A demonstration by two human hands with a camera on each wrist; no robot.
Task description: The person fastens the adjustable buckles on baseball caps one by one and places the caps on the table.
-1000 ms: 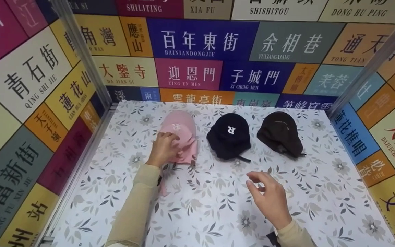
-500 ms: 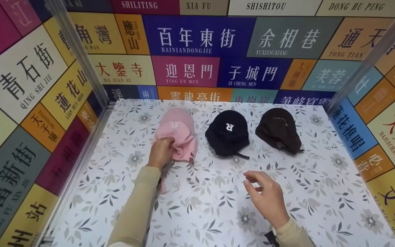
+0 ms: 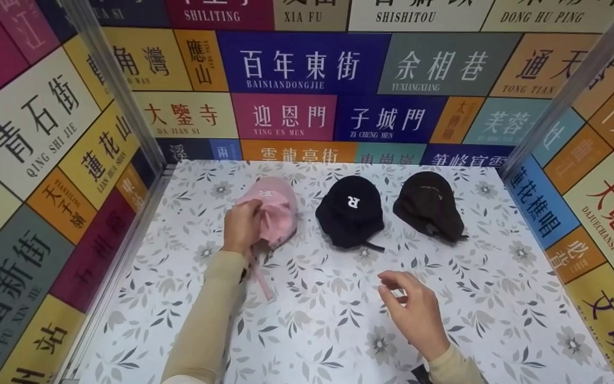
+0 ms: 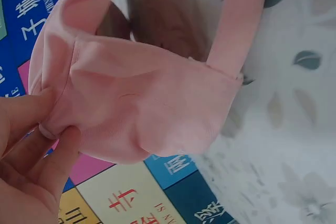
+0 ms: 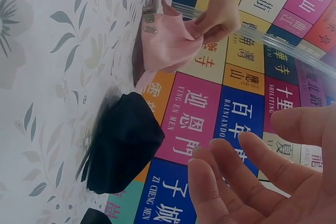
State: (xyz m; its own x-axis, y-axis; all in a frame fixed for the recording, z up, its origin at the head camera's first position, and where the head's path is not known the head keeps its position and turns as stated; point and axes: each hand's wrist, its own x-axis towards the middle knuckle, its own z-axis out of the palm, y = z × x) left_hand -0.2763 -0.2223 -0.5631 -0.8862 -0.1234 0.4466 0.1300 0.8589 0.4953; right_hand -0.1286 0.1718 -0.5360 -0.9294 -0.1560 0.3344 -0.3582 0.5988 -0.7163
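A pink baseball cap (image 3: 277, 216) with a white letter on its front is pinched by my left hand (image 3: 241, 225). In the left wrist view, thumb and fingers grip a fold of the pink fabric (image 4: 152, 93), and the strap loops away at the top. The cap's pink strap (image 3: 262, 280) trails down towards the front on the table. My right hand (image 3: 416, 309) hovers over the table, fingers relaxed and holding nothing. Nearest to it is a black cap (image 3: 350, 213) with a white R. Right of that lies a dark brown cap (image 3: 428, 205).
A white table (image 3: 307, 330) with a grey leaf and flower print carries the caps. Colourful sign panels (image 3: 301, 61) form walls at the back and both sides. Metal posts (image 3: 126, 90) stand at the rear corners.
My left hand has closed on the pink cap and lifted its near side, creasing it. Its strap now shows more at the front. The right hand and other caps stay put.
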